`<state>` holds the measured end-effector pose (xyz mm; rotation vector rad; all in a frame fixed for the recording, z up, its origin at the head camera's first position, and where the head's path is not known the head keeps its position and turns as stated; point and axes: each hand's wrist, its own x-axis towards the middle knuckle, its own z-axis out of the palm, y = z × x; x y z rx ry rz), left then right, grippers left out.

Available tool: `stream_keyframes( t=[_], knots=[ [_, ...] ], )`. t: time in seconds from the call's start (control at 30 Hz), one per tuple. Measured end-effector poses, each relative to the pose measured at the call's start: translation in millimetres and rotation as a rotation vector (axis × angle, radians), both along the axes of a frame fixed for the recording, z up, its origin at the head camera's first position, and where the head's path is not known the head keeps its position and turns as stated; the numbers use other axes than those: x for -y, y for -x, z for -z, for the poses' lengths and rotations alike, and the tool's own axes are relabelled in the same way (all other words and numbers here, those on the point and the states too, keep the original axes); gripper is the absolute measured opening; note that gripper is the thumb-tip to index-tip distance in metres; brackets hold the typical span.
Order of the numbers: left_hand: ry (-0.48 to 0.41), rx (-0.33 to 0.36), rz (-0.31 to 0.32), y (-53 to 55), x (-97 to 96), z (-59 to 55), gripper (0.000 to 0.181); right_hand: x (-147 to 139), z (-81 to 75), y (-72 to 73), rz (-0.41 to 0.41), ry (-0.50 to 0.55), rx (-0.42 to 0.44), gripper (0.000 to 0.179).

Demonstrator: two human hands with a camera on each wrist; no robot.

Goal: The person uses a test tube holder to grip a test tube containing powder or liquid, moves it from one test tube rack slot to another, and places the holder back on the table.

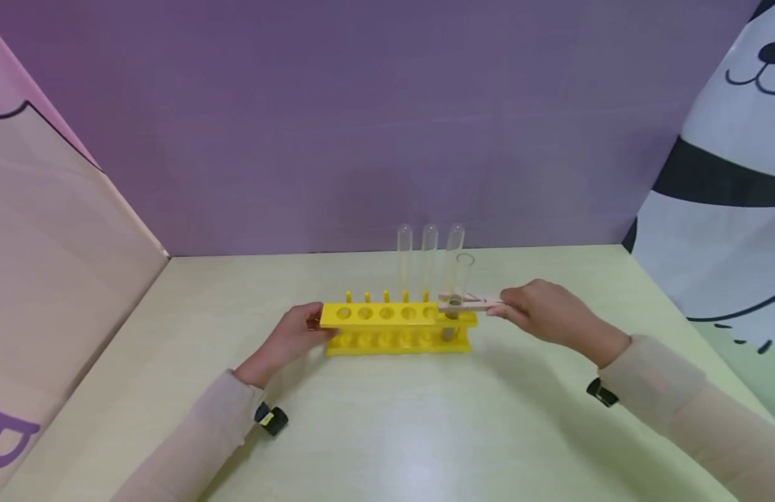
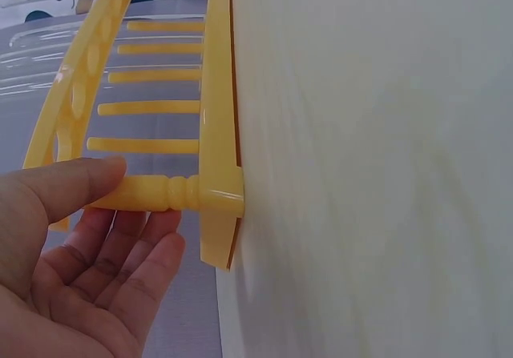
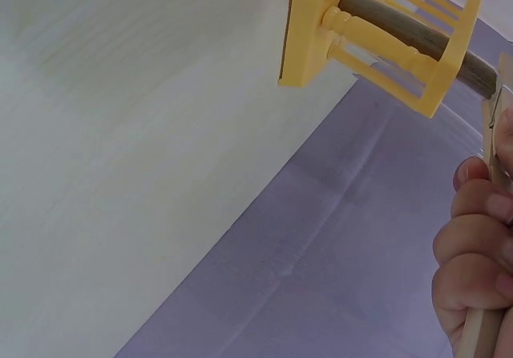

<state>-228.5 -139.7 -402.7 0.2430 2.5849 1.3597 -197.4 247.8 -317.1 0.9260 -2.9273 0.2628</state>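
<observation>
A yellow test tube rack [image 1: 387, 315] stands on the table. My left hand [image 1: 297, 326] holds its left end, thumb and fingers round the end post [image 2: 144, 191] in the left wrist view. At the rack's right end, a test tube [image 1: 464, 275] with grey-brown contents stands in a hole. My right hand [image 1: 544, 310] grips a wooden test tube clamp [image 1: 481, 304], whose jaws are at this tube just above the rack's top plate. In the right wrist view, the fingers [image 3: 473, 242] curl round the clamp's handle, and the tube's dark lower part [image 3: 393, 23] reaches down through the rack.
Three clear test tubes, one of them here [image 1: 404, 251], stand upside down at the rack's back pegs. The other front holes show no tubes. The pale table [image 1: 387, 418] ends at a purple backdrop [image 1: 387, 139], with printed panels at both sides.
</observation>
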Motion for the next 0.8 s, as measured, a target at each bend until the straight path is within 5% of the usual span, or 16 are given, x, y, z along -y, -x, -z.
stream_keyframes(
  t=[0.8],
  knots=[
    [0.03,-0.015,0.011,-0.3,-0.7,-2.9,0.03,-0.1,0.0,1.9,0.056,-0.015,0.032,0.028]
  ],
)
